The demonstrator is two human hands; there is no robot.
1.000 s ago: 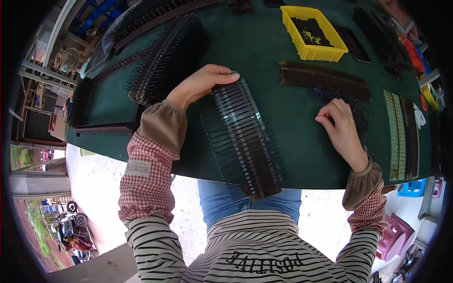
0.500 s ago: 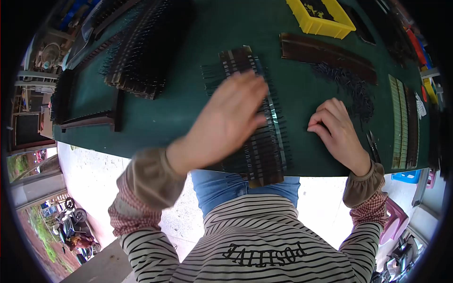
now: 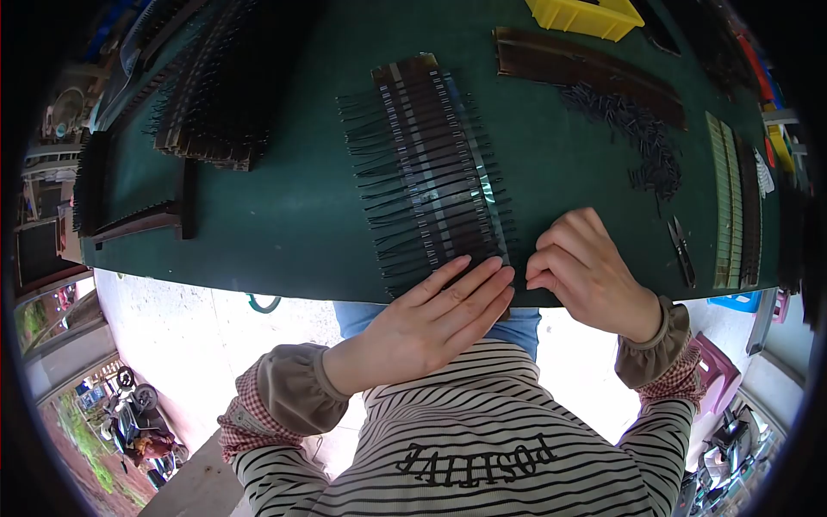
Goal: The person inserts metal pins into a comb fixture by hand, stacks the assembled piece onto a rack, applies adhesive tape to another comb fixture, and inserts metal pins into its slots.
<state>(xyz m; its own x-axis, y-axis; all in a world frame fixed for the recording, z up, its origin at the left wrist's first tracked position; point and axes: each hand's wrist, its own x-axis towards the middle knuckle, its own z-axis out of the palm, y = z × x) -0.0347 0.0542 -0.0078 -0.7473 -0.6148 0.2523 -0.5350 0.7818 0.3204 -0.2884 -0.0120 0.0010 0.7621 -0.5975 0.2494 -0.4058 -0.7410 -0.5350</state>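
Note:
A dark strip board [image 3: 439,164] with rows of thin black wires sticking out on both sides lies on the green table in front of me. My left hand [image 3: 422,323] rests flat on the board's near end, fingers spread a little, holding nothing. Just right of that end is my right hand [image 3: 586,271], its fingers curled in a pinch near the board's edge wires. What those fingertips hold, if anything, is too small to tell. Small black tube pieces [image 3: 642,138] lie in a loose pile beyond my right hand.
A brown board [image 3: 586,69] lies behind the pile, with a yellow bin [image 3: 586,15] at the back. Small scissors or snips [image 3: 681,252] and pale green strips [image 3: 724,198] are on the right. Stacked wired boards [image 3: 215,95] stand at the left, beside a dark frame [image 3: 138,222].
My left hand has let go of the board's far end and come down onto its near end. My right hand has moved left and nearer the board. The view has shifted.

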